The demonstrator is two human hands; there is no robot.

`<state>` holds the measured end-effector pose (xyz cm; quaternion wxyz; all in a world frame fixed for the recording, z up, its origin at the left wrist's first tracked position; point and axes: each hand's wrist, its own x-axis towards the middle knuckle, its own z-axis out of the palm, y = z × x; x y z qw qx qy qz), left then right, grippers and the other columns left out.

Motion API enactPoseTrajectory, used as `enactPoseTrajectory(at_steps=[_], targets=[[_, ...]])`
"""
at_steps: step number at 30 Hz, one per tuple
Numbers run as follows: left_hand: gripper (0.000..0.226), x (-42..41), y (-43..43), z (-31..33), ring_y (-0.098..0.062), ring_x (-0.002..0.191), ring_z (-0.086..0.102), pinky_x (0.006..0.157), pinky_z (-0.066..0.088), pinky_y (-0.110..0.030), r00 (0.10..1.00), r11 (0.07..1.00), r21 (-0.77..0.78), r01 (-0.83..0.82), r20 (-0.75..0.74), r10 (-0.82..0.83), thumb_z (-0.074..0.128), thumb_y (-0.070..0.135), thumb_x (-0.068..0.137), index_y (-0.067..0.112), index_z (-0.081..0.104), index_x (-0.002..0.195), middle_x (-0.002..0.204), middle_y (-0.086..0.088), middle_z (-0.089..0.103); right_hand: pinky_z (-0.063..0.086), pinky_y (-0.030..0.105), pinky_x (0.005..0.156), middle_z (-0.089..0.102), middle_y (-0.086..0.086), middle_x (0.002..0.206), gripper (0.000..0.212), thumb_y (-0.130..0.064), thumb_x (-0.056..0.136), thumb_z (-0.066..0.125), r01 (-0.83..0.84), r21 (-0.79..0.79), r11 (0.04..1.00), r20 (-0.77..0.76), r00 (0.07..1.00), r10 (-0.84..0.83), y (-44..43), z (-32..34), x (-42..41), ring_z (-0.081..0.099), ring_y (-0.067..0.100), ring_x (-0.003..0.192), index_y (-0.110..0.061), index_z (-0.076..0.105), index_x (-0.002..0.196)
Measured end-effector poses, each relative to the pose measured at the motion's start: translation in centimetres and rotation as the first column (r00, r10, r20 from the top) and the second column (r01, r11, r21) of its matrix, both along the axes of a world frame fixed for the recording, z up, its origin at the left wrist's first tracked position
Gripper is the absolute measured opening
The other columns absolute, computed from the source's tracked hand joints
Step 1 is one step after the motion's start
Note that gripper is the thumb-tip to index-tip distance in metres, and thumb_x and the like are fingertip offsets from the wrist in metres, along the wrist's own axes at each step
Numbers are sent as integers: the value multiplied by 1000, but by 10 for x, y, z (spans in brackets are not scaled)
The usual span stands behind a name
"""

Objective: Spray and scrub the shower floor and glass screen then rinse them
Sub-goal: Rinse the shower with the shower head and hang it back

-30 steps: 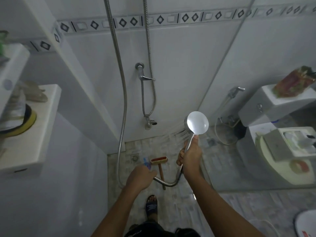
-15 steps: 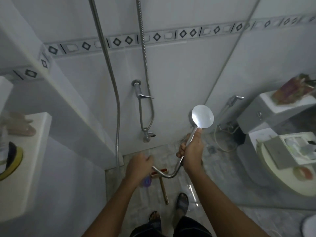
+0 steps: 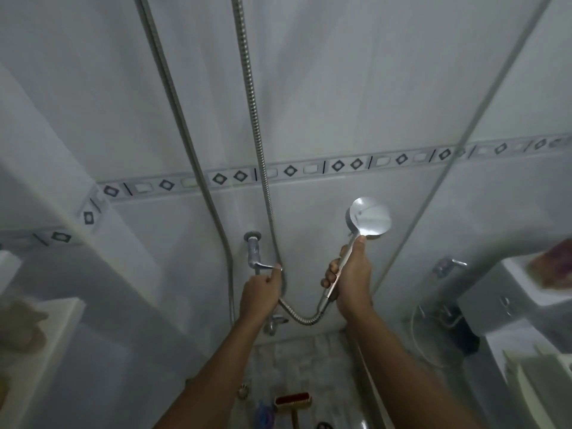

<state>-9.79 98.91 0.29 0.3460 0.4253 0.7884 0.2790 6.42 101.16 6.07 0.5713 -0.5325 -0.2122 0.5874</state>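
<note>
My right hand [image 3: 351, 280] grips the handle of the chrome shower head [image 3: 368, 216], whose round face points up and away at the white tiled wall. Its metal hose [image 3: 301, 317] loops down between my hands. My left hand [image 3: 261, 292] is up at the wall tap [image 3: 255, 252], fingers closed on its lever. Low in the frame, a red-headed scrub brush [image 3: 292, 401] lies on the mottled shower floor [image 3: 309, 360]. The glass screen [image 3: 464, 193] stands to the right of my right arm.
Two more metal hoses [image 3: 247, 88] run up the wall. A white toilet [image 3: 523, 323] with a bidet sprayer [image 3: 447, 264] sits behind the glass at the right. White shelves [image 3: 55, 308] jut out at the left. A blue item [image 3: 263, 414] and a floor drain [image 3: 243, 391] lie near the brush.
The view has tilted up the wall. My left hand rose from near the floor to the tap lever. My right hand lifted the shower head higher. No spray is visible now.
</note>
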Motion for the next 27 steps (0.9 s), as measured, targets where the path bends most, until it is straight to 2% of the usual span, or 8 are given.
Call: enactPoseTrajectory(at_steps=[4, 8, 10, 14, 17, 22, 24, 27], targets=[[55, -1, 37, -12, -31, 84, 68, 76, 50, -34, 997, 996, -65, -68, 41, 71, 48, 57, 94, 14, 55, 59, 85, -16, 71, 43, 28, 43, 44, 8, 53, 54, -64, 98, 36, -93, 59, 994, 74, 993, 88, 35, 4, -4, 43, 19, 41, -12, 49, 89], [47, -4, 49, -27, -29, 73, 67, 69, 50, -32, 994, 988, -109, -107, 26, 111, 53, 49, 88, 12, 55, 59, 76, -14, 70, 45, 31, 47, 46, 10, 58, 56, -67, 96, 38, -218, 90, 972, 137, 969, 204, 48, 0, -11, 45, 20, 46, -13, 51, 88], [42, -9, 49, -37, -27, 75, 68, 73, 54, -33, 996, 987, -132, -92, 6, 93, 55, 49, 89, 13, 62, 69, 80, -11, 72, 46, 33, 49, 47, 11, 59, 55, -67, 95, 40, -267, 111, 957, 164, 955, 248, 52, -3, -14, 46, 21, 48, -13, 51, 86], [53, -27, 40, -59, -32, 100, 69, 87, 55, -37, 988, 958, -258, -124, -121, 95, 49, 54, 96, 6, 69, 104, 108, -16, 72, 52, 49, 56, 55, 18, 63, 52, -58, 101, 38, -378, 148, 914, 260, 906, 333, 49, -7, -25, 53, 29, 55, -10, 52, 86], [54, -34, 38, -52, -34, 107, 67, 91, 54, -36, 982, 953, -283, -108, -180, 58, 47, 51, 97, 5, 67, 114, 115, -17, 70, 54, 46, 59, 58, 15, 64, 50, -57, 99, 39, -432, 192, 881, 324, 876, 359, 42, -7, -31, 56, 29, 56, -10, 53, 90], [57, -40, 42, -11, -30, 94, 71, 81, 54, -32, 997, 956, -291, 23, -57, -42, 47, 59, 94, 8, 71, 101, 101, -15, 73, 48, 38, 52, 53, 15, 64, 43, -50, 100, 39, -366, 375, 852, 324, 913, 250, 43, 28, -30, 50, 26, 54, -10, 52, 96], [51, -43, 44, 17, -26, 82, 70, 76, 53, -30, 999, 977, -211, 40, -28, -47, 49, 58, 95, 12, 69, 86, 91, -14, 73, 45, 34, 49, 52, 13, 63, 37, -47, 104, 38, -344, 429, 835, 298, 927, 228, 49, 49, -30, 48, 25, 52, -14, 52, 96], [56, -45, 54, 64, -26, 75, 68, 68, 48, -28, 998, 995, -86, 56, -31, -59, 50, 55, 96, 6, 70, 78, 83, -15, 72, 38, 28, 46, 50, 7, 60, 50, -61, 97, 35, -302, 456, 837, 146, 953, 265, 61, 80, -33, 43, 20, 46, -16, 56, 96]])
